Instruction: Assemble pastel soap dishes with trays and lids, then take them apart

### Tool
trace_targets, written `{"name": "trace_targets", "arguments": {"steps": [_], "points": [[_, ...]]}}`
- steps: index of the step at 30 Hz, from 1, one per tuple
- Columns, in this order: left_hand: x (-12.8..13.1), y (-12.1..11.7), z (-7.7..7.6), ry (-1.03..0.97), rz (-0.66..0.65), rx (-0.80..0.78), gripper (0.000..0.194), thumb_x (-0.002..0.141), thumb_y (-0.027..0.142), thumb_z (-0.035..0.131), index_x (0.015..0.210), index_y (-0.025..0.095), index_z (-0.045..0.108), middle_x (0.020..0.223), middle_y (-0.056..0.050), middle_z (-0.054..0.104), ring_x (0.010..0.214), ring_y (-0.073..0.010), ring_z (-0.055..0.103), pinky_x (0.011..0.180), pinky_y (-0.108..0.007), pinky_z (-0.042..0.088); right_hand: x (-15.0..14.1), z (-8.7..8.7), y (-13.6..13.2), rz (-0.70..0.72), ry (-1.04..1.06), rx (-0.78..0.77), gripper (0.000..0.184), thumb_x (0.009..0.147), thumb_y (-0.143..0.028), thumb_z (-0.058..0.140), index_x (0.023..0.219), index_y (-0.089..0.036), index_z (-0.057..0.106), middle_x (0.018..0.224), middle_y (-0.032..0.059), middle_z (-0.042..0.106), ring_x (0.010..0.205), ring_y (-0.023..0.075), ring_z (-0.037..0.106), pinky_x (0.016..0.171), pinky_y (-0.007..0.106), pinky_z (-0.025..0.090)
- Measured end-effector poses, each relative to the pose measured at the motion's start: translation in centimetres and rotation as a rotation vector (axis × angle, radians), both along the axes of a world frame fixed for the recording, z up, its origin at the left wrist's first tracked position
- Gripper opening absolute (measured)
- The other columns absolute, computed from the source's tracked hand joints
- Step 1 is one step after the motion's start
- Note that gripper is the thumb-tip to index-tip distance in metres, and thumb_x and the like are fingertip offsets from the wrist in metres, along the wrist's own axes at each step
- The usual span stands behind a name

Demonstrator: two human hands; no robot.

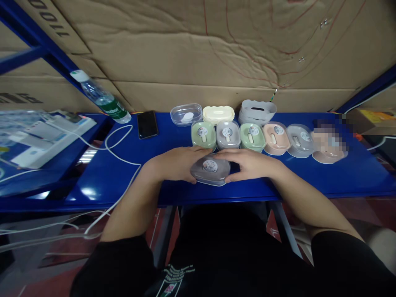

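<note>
A grey soap box (212,170) with a see-through lid and a round label lies at the front of the blue table. My left hand (179,163) is closed around its left side, the thumb at the near corner. On the opposite side my right hand (249,163) grips it, fingers along the far edge and thumb in front. Just behind stands a row of lidded boxes: a green box (203,142), a light grey box (228,144), a second green box (252,144), a pink box (276,144) and a grey box (300,146). The rightmost box is partly blurred.
Behind the row are a clear lid (176,114), cream trays (218,111) and stacked grey trays (258,117). A phone (147,125) and a water bottle (113,109) are at the left. A white cable (133,181) crosses the table (105,177). Cardboard (173,57) walls the back.
</note>
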State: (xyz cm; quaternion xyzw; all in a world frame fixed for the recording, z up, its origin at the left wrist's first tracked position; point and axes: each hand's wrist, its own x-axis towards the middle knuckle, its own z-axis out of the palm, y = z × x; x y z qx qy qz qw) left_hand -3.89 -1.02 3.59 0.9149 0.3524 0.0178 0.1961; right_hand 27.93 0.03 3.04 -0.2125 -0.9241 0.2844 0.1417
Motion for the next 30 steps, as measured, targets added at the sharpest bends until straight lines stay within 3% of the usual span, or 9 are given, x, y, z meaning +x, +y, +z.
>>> {"name": "trace_targets", "arguments": {"steps": [6,9,14,17,19,21,24,27,30], "points": [[-0.6,-1.5,-0.5,0.036,0.036,0.044,0.109,0.085,0.035,0.09,0.176,0.036,0.03,0.181,-0.013,0.042,0.159,-0.0372,0.054,0.127,-0.051,0.047,-0.2,-0.4,0.1,0.04,-0.007,0.002,0.079,0.093,-0.047,0.087,0.164,-0.027,0.058,0.158,0.013,0.066,0.138,0.0315,0.069,0.118,0.051,0.057],[-1.0,-3.2,-0.5,0.043,0.104,0.118,0.095,0.089,0.03,0.087,0.172,0.036,0.041,0.178,-0.011,0.047,0.16,-0.037,0.052,0.129,-0.054,0.047,-0.6,-0.7,-0.1,0.002,-0.028,0.031,0.081,0.092,-0.055,0.087,0.164,-0.03,0.059,0.154,0.0115,0.068,0.131,0.0306,0.072,0.109,0.047,0.062],[0.3,-7.7,-0.6,0.102,0.321,0.44,0.07,0.088,0.013,0.084,0.154,0.027,0.065,0.169,-0.019,0.055,0.155,-0.0462,0.053,0.124,-0.065,0.047,-3.0,-1.7,-1.2,-0.188,-0.096,0.183,0.082,0.093,-0.068,0.082,0.163,-0.031,0.06,0.137,0.011,0.075,0.116,0.0316,0.075,0.095,0.043,0.063],[2.4,-10.0,-0.7,0.126,0.277,0.445,0.077,0.088,0.03,0.091,0.158,0.022,0.06,0.164,-0.021,0.059,0.149,-0.0461,0.057,0.12,-0.063,0.051,-4.8,-2.4,-1.7,-0.25,-0.129,0.26,0.084,0.093,-0.07,0.08,0.164,-0.029,0.059,0.132,0.0129,0.076,0.109,0.0319,0.076,0.093,0.045,0.062],[3.4,-10.6,-0.9,0.136,0.324,0.441,0.077,0.091,0.043,0.089,0.158,0.021,0.059,0.158,-0.021,0.065,0.142,-0.0451,0.063,0.114,-0.061,0.055,-5.5,-2.7,-1.8,-0.246,-0.14,0.263,0.089,0.094,-0.068,0.08,0.168,-0.028,0.052,0.135,0.0144,0.076,0.11,0.0335,0.077,0.096,0.048,0.062],[3.6,-10.3,-1.4,0.139,0.42,0.468,0.069,0.095,0.047,0.084,0.154,0.02,0.062,0.151,-0.021,0.069,0.134,-0.0446,0.068,0.107,-0.059,0.059,-5.5,-2.9,-1.8,-0.244,-0.138,0.242,0.096,0.093,-0.065,0.083,0.171,-0.024,0.046,0.14,0.0166,0.075,0.118,0.0367,0.077,0.101,0.052,0.062],[2.1,-8.6,-2.6,0.089,0.504,0.535,0.051,0.103,0.04,0.071,0.148,0.017,0.065,0.15,-0.022,0.07,0.137,-0.0438,0.068,0.109,-0.059,0.059,-4.8,-2.8,-1.5,-0.267,-0.113,0.227,0.093,0.095,-0.059,0.083,0.171,-0.021,0.046,0.146,0.0184,0.074,0.127,0.0389,0.075,0.106,0.055,0.062],[-0.6,-6.2,-3.7,0.041,0.502,0.58,0.042,0.106,0.027,0.058,0.145,0.014,0.065,0.154,-0.023,0.068,0.149,-0.042,0.062,0.123,-0.061,0.052,-3.9,-2.5,-1.1,-0.265,-0.044,0.248,0.079,0.099,-0.052,0.08,0.168,-0.025,0.052,0.144,0.0147,0.076,0.128,0.0352,0.075,0.108,0.052,0.062],[-3.0,-4.0,-4.1,0.01,0.435,0.557,0.041,0.104,0.022,0.053,0.143,0.013,0.065,0.155,-0.022,0.066,0.152,-0.0383,0.061,0.127,-0.055,0.052,-3.7,-2.4,-0.9,-0.216,-0.029,0.26,0.075,0.1,-0.051,0.079,0.165,-0.023,0.056,0.143,0.015,0.077,0.126,0.0341,0.076,0.108,0.051,0.062]]}}
